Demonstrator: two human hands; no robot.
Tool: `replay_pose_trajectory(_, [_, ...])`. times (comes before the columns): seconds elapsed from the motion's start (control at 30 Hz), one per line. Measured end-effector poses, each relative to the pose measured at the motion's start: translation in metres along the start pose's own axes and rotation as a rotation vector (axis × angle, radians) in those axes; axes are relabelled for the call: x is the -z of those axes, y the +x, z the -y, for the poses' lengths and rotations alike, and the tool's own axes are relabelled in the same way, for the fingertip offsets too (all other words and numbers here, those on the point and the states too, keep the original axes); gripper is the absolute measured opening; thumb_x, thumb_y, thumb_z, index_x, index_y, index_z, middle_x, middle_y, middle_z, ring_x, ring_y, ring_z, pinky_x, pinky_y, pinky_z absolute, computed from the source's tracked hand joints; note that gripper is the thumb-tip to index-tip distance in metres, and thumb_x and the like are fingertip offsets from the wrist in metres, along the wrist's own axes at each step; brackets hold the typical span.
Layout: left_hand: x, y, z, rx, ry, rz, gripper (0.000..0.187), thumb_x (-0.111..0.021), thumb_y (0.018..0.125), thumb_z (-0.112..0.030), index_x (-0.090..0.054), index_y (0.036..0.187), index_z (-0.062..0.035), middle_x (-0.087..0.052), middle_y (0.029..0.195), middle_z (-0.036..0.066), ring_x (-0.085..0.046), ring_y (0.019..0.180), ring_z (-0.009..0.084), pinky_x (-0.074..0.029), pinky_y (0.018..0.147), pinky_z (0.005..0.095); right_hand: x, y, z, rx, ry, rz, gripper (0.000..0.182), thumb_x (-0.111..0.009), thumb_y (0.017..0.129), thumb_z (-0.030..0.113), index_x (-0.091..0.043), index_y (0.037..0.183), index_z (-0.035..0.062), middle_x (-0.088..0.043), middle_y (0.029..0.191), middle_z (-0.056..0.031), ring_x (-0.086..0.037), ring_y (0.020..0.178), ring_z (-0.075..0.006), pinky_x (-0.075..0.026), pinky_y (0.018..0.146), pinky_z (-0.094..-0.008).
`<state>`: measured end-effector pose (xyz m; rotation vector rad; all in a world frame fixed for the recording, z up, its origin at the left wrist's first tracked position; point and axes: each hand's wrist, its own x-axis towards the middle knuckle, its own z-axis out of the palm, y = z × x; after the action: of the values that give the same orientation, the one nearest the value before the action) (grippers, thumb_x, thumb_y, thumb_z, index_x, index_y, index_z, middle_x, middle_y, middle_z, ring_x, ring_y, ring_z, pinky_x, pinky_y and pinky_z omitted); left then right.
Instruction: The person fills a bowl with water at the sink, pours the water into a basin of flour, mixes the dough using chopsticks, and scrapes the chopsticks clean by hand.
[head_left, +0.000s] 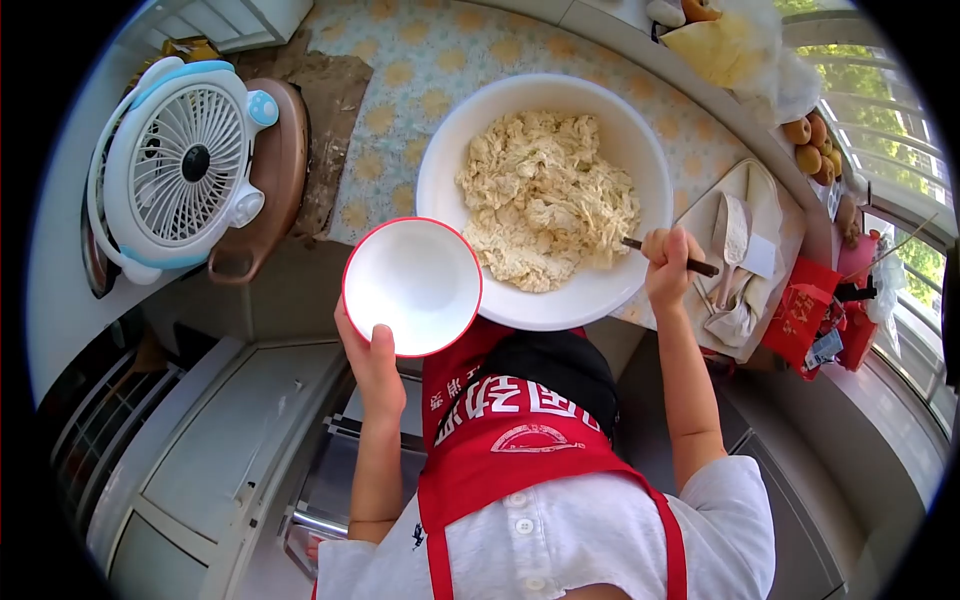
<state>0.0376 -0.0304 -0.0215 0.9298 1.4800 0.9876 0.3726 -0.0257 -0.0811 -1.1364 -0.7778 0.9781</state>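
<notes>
A large white basin (pixel 650 150) stands on the counter with a shaggy, lumpy mass of dough (pixel 550 195) inside. My right hand (pixel 668 262) is closed around a dark handle (pixel 703 268) at the basin's right rim. The tool's far end is buried in the dough, so its kind is hidden. My left hand (pixel 375 365) grips a white bowl with a red rim (pixel 412 285) from below, thumb on its near edge. The bowl is tilted toward me and its white inside shows nothing in it. It overlaps the basin's lower left rim in view.
At the left stands a white and blue fan (pixel 190 160) beside a brown oval lid or tray (pixel 285 150). Right of the basin, a flour scoop (pixel 733 235) lies on a pale cloth bag (pixel 755 195). Farther right are a red bag (pixel 805 310) and fruit (pixel 812 145) by the window.
</notes>
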Motion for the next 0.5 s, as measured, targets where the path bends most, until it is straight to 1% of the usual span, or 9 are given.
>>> replay_pose_trajectory(0.07, [0.0, 0.003, 0.004, 0.008, 0.027, 0.005, 0.065, -0.05, 0.085, -0.042, -0.028, 0.129, 0.0, -0.036, 0.127, 0.013, -0.037, 0.117, 0.0212, -0.03, 0.097, 0.0341, -0.016, -0.026, -0.004, -0.05, -0.013, 0.0, 0.041, -0.043, 0.091, 0.021, -0.034, 0.055, 0.0054, -0.033, 0.049, 0.0005, -0.029, 0.044, -0.0092, -0.021, 0.042, -0.0262])
replay_pose_trajectory(0.13, [0.003, 0.006, 0.011, -0.032, 0.077, 0.07, 0.062, -0.05, 0.088, -0.037, -0.023, 0.133, -0.0052, -0.036, 0.129, 0.013, -0.04, 0.118, 0.0226, -0.037, 0.094, 0.0349, -0.036, -0.048, -0.016, -0.027, -0.173, 0.069, 0.042, -0.043, 0.091, 0.025, -0.032, 0.055, 0.0065, -0.031, 0.047, 0.0001, -0.026, 0.041, -0.01, -0.02, 0.041, -0.0273])
replay_pose_trajectory(0.2, [0.0, 0.007, 0.01, -0.032, 0.081, 0.074, 0.062, -0.05, 0.088, -0.037, -0.023, 0.133, -0.0053, -0.036, 0.129, 0.013, -0.04, 0.118, 0.0226, -0.038, 0.094, 0.0349, -0.058, -0.054, -0.009, 0.016, -0.398, 0.175, 0.044, -0.044, 0.09, 0.026, -0.036, 0.053, 0.0034, -0.037, 0.047, -0.0014, -0.031, 0.041, -0.0106, -0.022, 0.04, -0.0266])
replay_pose_trajectory(0.23, [-0.001, 0.006, 0.01, -0.028, 0.079, 0.083, 0.062, -0.05, 0.087, -0.037, -0.023, 0.133, -0.0054, -0.035, 0.129, 0.013, -0.04, 0.118, 0.0227, -0.038, 0.093, 0.0349, -0.064, -0.054, -0.01, 0.011, -0.393, 0.169, 0.044, -0.044, 0.09, 0.026, -0.036, 0.053, 0.0034, -0.037, 0.047, -0.0014, -0.031, 0.041, -0.0106, -0.022, 0.04, -0.0266])
replay_pose_trajectory(0.3, [-0.005, 0.006, 0.009, -0.026, 0.075, 0.079, 0.062, -0.05, 0.087, -0.038, -0.023, 0.133, -0.0054, -0.035, 0.129, 0.013, -0.04, 0.118, 0.0228, -0.038, 0.093, 0.0347, -0.073, -0.051, -0.013, -0.008, -0.288, 0.278, 0.044, -0.043, 0.09, 0.026, -0.038, 0.053, 0.0023, -0.04, 0.047, -0.0022, -0.034, 0.042, -0.011, -0.024, 0.04, -0.0258])
replay_pose_trajectory(0.33, [-0.005, 0.005, 0.009, -0.024, 0.064, 0.072, 0.062, -0.05, 0.087, -0.038, -0.023, 0.133, -0.0054, -0.035, 0.129, 0.013, -0.04, 0.118, 0.0229, -0.039, 0.092, 0.0346, -0.079, -0.048, -0.016, -0.015, -0.285, 0.278, 0.044, -0.043, 0.09, 0.026, -0.038, 0.053, 0.0023, -0.04, 0.047, -0.0022, -0.034, 0.042, -0.011, -0.024, 0.04, -0.0258])
replay_pose_trajectory(0.4, [-0.006, 0.004, 0.011, -0.017, 0.071, 0.069, 0.062, -0.05, 0.087, -0.038, -0.024, 0.133, -0.0054, -0.035, 0.129, 0.013, -0.04, 0.118, 0.0229, -0.039, 0.092, 0.0346, -0.091, -0.038, -0.024, 0.042, -0.319, 0.332, 0.039, -0.048, 0.087, 0.021, -0.038, 0.053, 0.0022, -0.034, 0.046, -0.0074, -0.035, 0.039, -0.018, -0.025, 0.041, -0.0316])
replay_pose_trajectory(0.47, [-0.007, 0.004, 0.012, -0.012, 0.077, 0.066, 0.062, -0.05, 0.087, -0.038, -0.024, 0.133, -0.0055, -0.035, 0.129, 0.013, -0.04, 0.118, 0.023, -0.039, 0.092, 0.0345, -0.101, -0.019, -0.044, 0.065, -0.314, 0.302, 0.039, -0.05, 0.086, 0.019, -0.036, 0.054, 0.0024, -0.032, 0.047, -0.0075, -0.033, 0.04, -0.0175, -0.025, 0.04, -0.0314])
replay_pose_trajectory(0.5, [-0.007, 0.005, 0.012, -0.013, 0.093, 0.067, 0.062, -0.05, 0.087, -0.038, -0.024, 0.133, -0.0053, -0.035, 0.129, 0.013, -0.04, 0.118, 0.023, -0.039, 0.093, 0.0344, -0.104, -0.008, -0.055, 0.029, -0.272, 0.254, 0.039, -0.05, 0.087, 0.018, -0.036, 0.054, 0.0029, -0.032, 0.047, -0.0056, -0.032, 0.04, -0.0155, -0.024, 0.04, -0.0303])
